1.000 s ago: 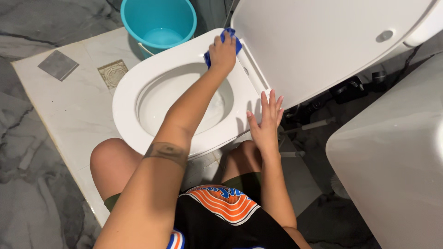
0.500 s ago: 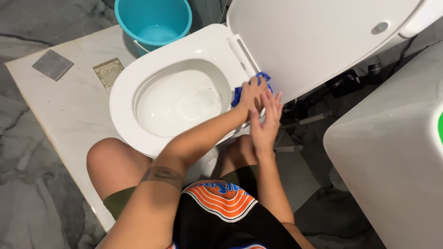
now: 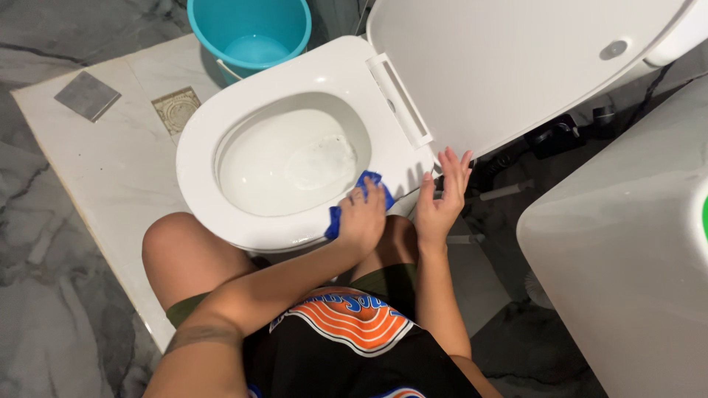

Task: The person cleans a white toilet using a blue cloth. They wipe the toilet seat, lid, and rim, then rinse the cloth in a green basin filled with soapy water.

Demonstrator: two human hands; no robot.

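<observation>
Blue cleaning cloth (image 3: 359, 197) lies pressed on the near right part of a white toilet seat (image 3: 199, 169), gripped under the person's left hand (image 3: 361, 217), whose fingers curl over it. Right hand (image 3: 440, 199) is open, fingers spread, holding nothing, just beside the seat's right edge below the raised white lid (image 3: 516, 66). Water sits in the bowl (image 3: 287, 162). A teal bucket (image 3: 251, 33) stands on the pale floor tile beyond the seat.
</observation>
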